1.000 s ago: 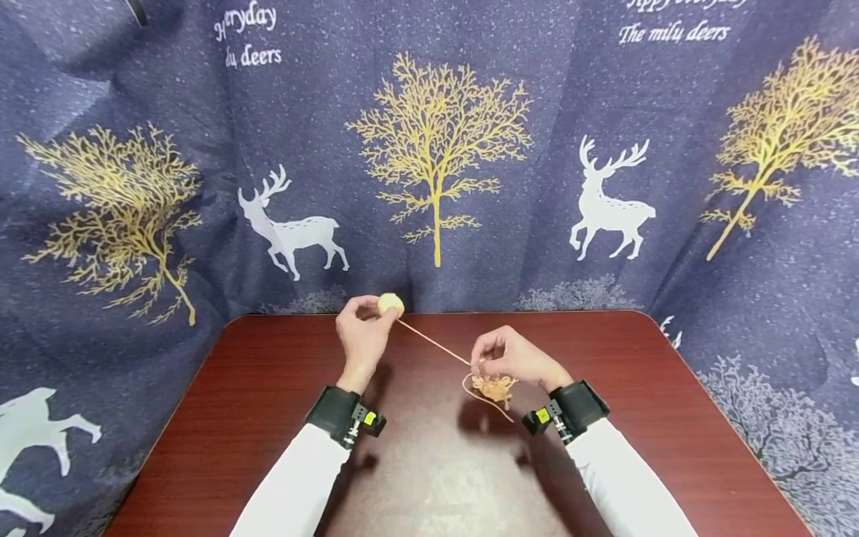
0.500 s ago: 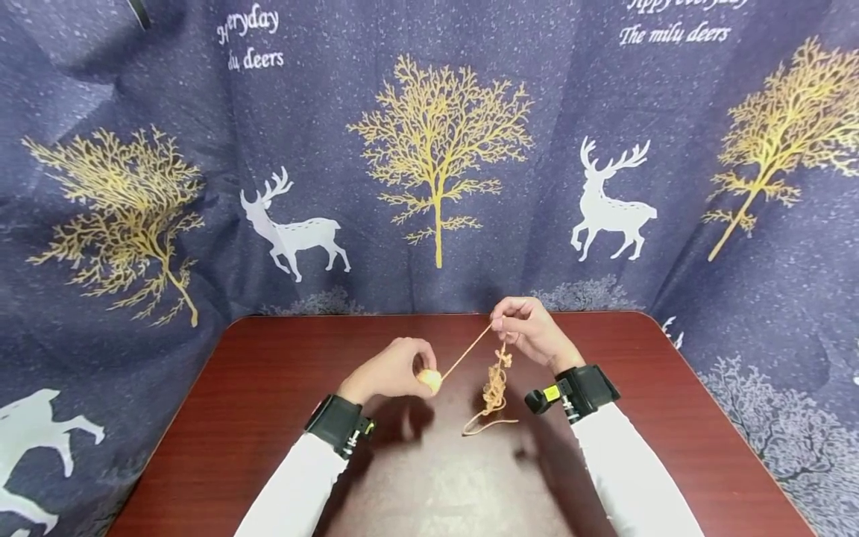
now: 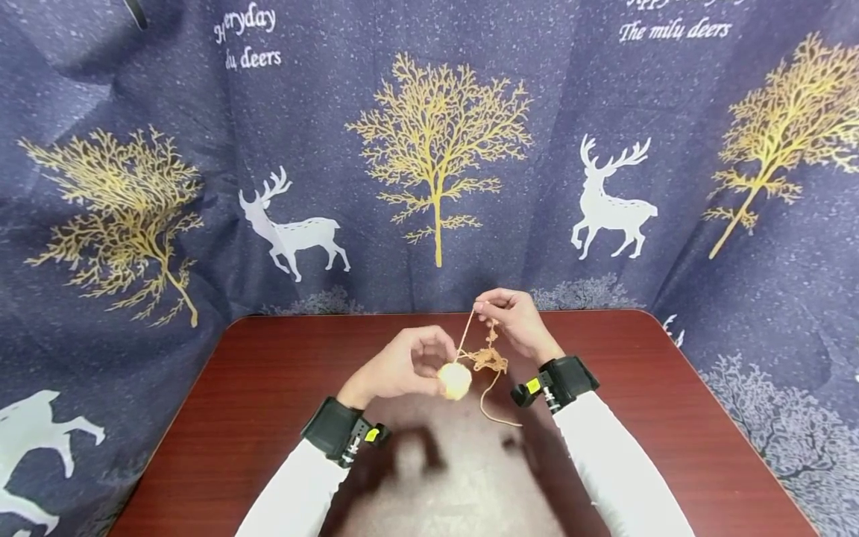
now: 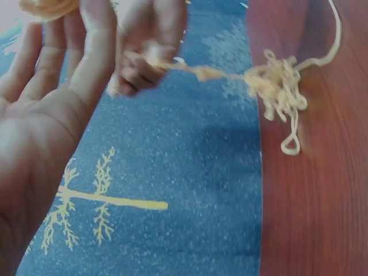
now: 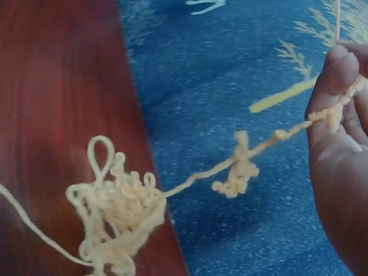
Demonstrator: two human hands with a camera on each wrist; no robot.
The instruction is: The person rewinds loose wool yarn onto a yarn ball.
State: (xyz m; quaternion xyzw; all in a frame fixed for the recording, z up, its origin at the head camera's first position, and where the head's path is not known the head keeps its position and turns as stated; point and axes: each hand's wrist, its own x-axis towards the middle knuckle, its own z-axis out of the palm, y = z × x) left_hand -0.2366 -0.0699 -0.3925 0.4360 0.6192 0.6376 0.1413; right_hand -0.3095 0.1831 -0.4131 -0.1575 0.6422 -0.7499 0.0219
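Note:
A small ball of pale yellow yarn [image 3: 455,381] is held at the thumb and fingertips of my left hand [image 3: 403,363]. From it a taut strand [image 3: 466,328] runs up to my right hand [image 3: 517,321], whose thumb and finger pinch the yarn. Below the right hand hangs a loose tangle of the same yarn [image 3: 488,359], its tail trailing down. In the right wrist view the knotted yarn [image 5: 282,135] passes from the pinching fingers to the looped tangle [image 5: 123,210]. Only the ball's lower edge [image 4: 49,8] shows in the left wrist view.
Both hands are above a reddish-brown table [image 3: 268,418] with rounded far corners. Behind its far edge hangs a dark blue curtain [image 3: 470,246] printed with trees and deer. Each wrist wears a black strap with a small camera.
My left hand has come down and to the right with the ball, close to the tangle. My right hand has risen from lower down, lifting the tangle, then shifted slightly left.

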